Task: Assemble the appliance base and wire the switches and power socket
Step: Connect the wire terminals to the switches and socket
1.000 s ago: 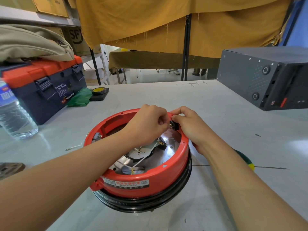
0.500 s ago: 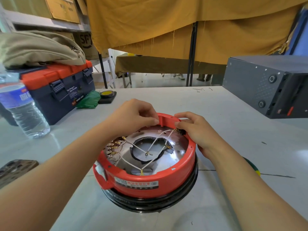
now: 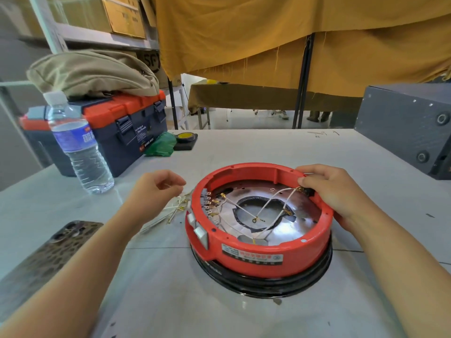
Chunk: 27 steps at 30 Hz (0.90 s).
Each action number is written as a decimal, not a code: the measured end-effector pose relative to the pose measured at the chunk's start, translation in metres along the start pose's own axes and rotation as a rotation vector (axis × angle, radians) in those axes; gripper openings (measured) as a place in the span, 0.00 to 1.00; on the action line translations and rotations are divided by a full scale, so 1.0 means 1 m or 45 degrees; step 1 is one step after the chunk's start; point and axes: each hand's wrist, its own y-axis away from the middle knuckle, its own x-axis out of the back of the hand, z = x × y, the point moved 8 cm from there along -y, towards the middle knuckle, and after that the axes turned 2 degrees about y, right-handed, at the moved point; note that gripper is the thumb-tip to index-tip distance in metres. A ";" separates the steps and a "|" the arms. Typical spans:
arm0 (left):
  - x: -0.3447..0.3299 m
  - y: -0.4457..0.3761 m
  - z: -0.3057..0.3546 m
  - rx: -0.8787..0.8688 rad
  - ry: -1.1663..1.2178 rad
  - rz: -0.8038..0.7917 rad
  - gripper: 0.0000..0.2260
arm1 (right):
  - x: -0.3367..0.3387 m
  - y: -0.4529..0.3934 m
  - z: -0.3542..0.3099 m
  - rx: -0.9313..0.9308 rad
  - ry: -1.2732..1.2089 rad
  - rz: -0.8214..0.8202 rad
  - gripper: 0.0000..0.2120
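Here, at the far left of the surface (image 3: 244,152), a phone (image 3: 48,259) in a patterned case is lying flat near your left forearm, and behind it a water bottle (image 3: 78,147) is standing upright just in front of a navy and orange toolbox (image 3: 117,125) that is carrying a folded tan cloth (image 3: 90,74). To the right of the toolbox a crumpled green bag (image 3: 161,145) is lying beside a roll of yellow tape (image 3: 186,137) on a small black block. Your left hand (image 3: 156,191) is hovering just left of the red appliance base (image 3: 258,245), its fingers loosely curled above a bundle of loose white wires (image 3: 170,211) with brass terminals; whether its grip is actually closing on a wire I cannot tell. The base is sitting open side up in the middle of the surface, on a black ring, with two white switches (image 3: 197,226) set in its left wall and white leads (image 3: 268,206) crossing its metal plate. Your right hand (image 3: 334,191) is resting on the base's far right rim, thumb and fingers curled over the edge, its grip pinching a small black part (image 3: 308,191) where the leads are ending. At the far right a dark grey metal case (image 3: 405,123) is standing well apart from the base.
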 end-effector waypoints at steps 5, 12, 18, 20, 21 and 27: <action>0.005 -0.002 -0.019 -0.071 -0.252 0.085 0.08 | 0.004 -0.002 0.001 -0.003 0.003 0.035 0.11; -0.002 -0.004 -0.035 -0.021 -0.448 -0.077 0.04 | 0.003 -0.004 0.003 -0.010 -0.013 0.019 0.11; 0.001 -0.002 -0.034 -0.046 -0.396 -0.071 0.09 | 0.004 -0.005 0.005 -0.007 0.003 0.015 0.12; 0.003 -0.002 -0.033 -0.051 -0.366 -0.057 0.10 | 0.004 -0.006 0.006 -0.006 0.002 0.014 0.12; 0.004 -0.002 -0.033 -0.050 -0.331 -0.043 0.10 | 0.004 -0.006 0.006 -0.005 0.004 0.013 0.12; 0.010 0.001 -0.030 -0.036 -0.058 0.006 0.09 | 0.004 -0.007 0.007 0.002 0.009 0.000 0.11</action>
